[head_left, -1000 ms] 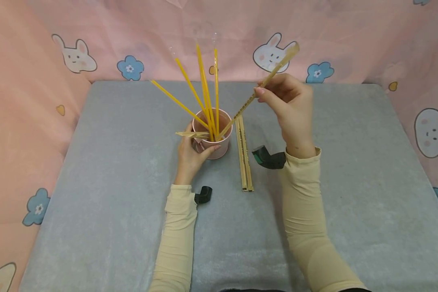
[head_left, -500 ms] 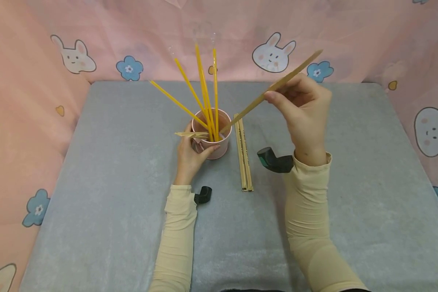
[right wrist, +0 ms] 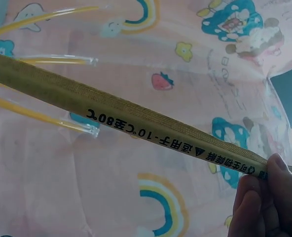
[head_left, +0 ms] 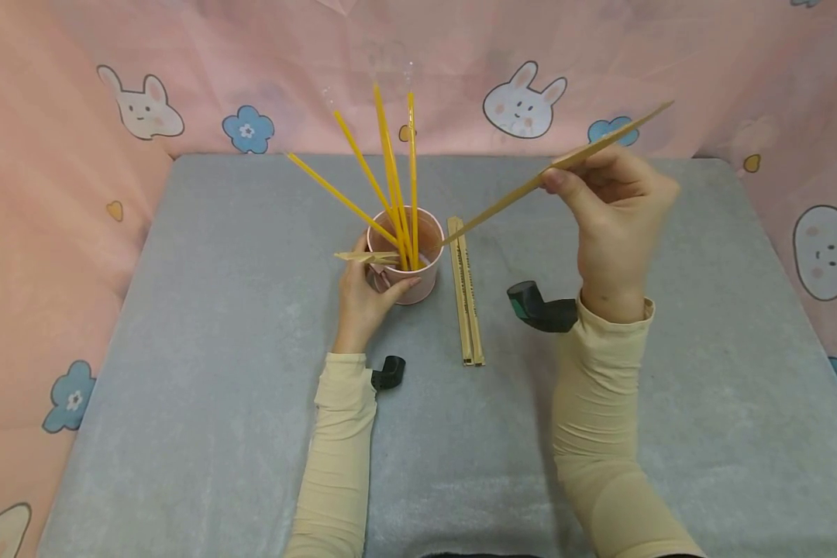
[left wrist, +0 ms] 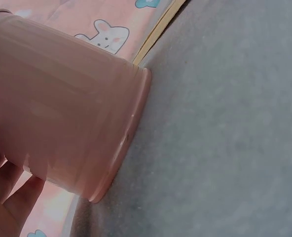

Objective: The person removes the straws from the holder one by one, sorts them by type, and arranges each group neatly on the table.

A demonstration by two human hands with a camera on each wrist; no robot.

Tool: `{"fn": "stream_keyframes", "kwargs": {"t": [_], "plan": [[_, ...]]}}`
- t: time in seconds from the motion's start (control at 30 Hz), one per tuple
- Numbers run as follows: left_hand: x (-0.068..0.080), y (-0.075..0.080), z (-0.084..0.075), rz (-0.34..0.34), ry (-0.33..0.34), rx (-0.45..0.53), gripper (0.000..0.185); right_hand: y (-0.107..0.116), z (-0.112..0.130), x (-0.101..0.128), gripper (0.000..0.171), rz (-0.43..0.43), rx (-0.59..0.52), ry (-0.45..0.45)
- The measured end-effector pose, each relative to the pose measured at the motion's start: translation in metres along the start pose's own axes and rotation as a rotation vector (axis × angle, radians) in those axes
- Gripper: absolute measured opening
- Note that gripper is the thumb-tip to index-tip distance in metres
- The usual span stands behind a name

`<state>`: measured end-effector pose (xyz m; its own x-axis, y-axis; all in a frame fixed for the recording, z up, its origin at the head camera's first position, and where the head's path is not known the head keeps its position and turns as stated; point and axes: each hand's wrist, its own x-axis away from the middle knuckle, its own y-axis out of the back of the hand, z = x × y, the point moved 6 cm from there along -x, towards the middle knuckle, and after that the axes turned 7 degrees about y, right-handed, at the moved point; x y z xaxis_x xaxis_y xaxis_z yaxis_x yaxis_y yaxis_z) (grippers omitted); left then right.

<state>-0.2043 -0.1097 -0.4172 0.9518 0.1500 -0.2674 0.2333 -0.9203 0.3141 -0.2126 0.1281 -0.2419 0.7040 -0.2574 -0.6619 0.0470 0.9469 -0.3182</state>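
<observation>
- R hand pinching wrapped straw, now lifted out of pink cup, clear of rim
- L hand still gripping cup, steadying it

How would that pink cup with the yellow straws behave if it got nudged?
The pink cup probably tips easily: tall yellow straws fan out well above its rim. It looks light and smooth-walled, so it may slide on the grey cloth. The left hand gripping it likely steadies it.

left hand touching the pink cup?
Touching. In the head view the left hand wraps the near side of the pink cup, fingertip on its wall. The left wrist view shows fingers against the cup's side.
</observation>
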Motion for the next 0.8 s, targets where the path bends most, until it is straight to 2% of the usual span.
{"fn": "stream_keyframes", "kwargs": {"t": [0.57, 0.8], "plan": [[-0.001, -0.001, 0.000, 0.004, -0.004, 0.008, 0.089, 0.016, 0.005, 0.001, 0.018, -0.006, 0.011, -0.034], [-0.001, -0.001, 0.000, 0.007, 0.005, -0.001, 0.089, 0.020, 0.001, 0.004, 0.018, 0.026, 0.029, -0.061]]}}
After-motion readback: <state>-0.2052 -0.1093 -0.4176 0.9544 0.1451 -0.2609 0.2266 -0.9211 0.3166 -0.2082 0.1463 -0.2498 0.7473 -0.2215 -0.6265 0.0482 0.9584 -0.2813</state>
